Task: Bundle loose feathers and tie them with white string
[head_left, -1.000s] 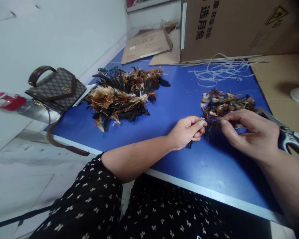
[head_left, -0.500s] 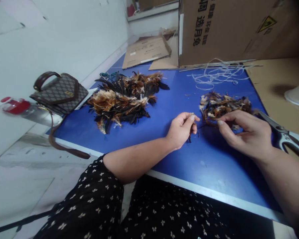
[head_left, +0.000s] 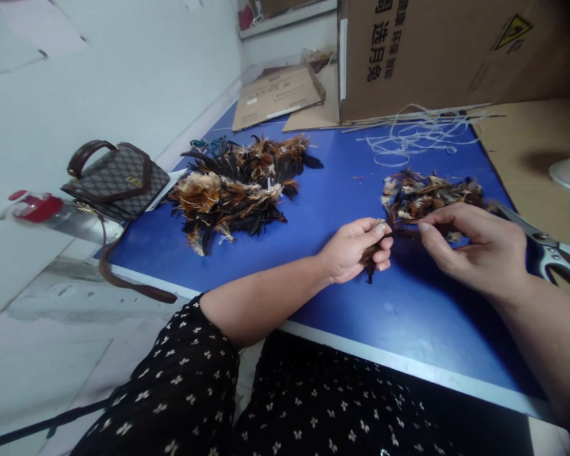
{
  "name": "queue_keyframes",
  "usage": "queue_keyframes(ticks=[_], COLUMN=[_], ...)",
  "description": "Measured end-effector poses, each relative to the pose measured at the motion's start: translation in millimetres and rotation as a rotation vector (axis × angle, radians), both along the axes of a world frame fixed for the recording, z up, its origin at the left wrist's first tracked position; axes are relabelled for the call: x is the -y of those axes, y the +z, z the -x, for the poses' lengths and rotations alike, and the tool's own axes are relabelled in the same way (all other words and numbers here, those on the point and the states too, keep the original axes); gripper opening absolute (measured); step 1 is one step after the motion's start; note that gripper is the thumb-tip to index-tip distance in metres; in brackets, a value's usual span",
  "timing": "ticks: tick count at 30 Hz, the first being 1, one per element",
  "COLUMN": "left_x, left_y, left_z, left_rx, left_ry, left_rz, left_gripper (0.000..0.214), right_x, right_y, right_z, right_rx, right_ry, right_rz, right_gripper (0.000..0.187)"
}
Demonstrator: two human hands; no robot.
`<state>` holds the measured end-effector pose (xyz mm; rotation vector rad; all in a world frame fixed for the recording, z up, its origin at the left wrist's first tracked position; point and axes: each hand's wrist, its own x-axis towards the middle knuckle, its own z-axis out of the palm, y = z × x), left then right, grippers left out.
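My left hand (head_left: 358,252) is closed around a small bunch of dark brown feathers (head_left: 371,254). Their pale ends show at the thumb tip, and the dark ends hang below the fingers. Thumb and forefinger of my right hand (head_left: 477,250) are pinched together at the near edge of a loose feather pile (head_left: 427,195). A thin dark feather (head_left: 405,234) runs from that pinch toward my left hand; its gripped end is hidden. Scissors (head_left: 551,247) with grey handles lie beside my right wrist, partly covered by it.
A larger heap of black and brown feathers (head_left: 237,190) lies left on the blue table (head_left: 332,190). White string (head_left: 418,136) is tangled near a big cardboard box (head_left: 437,57). A handbag (head_left: 118,180) and a bottle (head_left: 71,218) stand at the left edge. Flat cardboard (head_left: 275,95) lies behind.
My left hand has moved right, closer to the feather pile and my right hand. More of its feathers now shows. My right hand keeps its pinch, slightly shifted with the view.
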<state>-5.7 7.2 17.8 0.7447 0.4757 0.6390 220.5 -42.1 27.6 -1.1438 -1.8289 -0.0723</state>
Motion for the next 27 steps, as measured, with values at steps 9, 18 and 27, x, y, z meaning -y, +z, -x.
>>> queue_keyframes(ticks=[9,18,27], left_x=[-2.7,0.9,-3.3], left_y=[14.3,7.2,-2.9], left_z=[4.5,1.2,-5.3], left_rx=[0.119,0.048,-0.114], left_ry=[0.020,0.025,0.321], left_rz=[0.128,0.047,-0.060], left_gripper=[0.021,0.022,0.023], right_x=[1.5,3.0,3.6], right_y=[-0.8,-0.1,1.6], right_z=[-0.1,12.5,7.3], right_rx=[-0.064,-0.094,-0.106], right_ry=[0.218,0.331,0.217], right_rz=[0.174,0.203,0.249], right_gripper=[0.010,0.014,0.013])
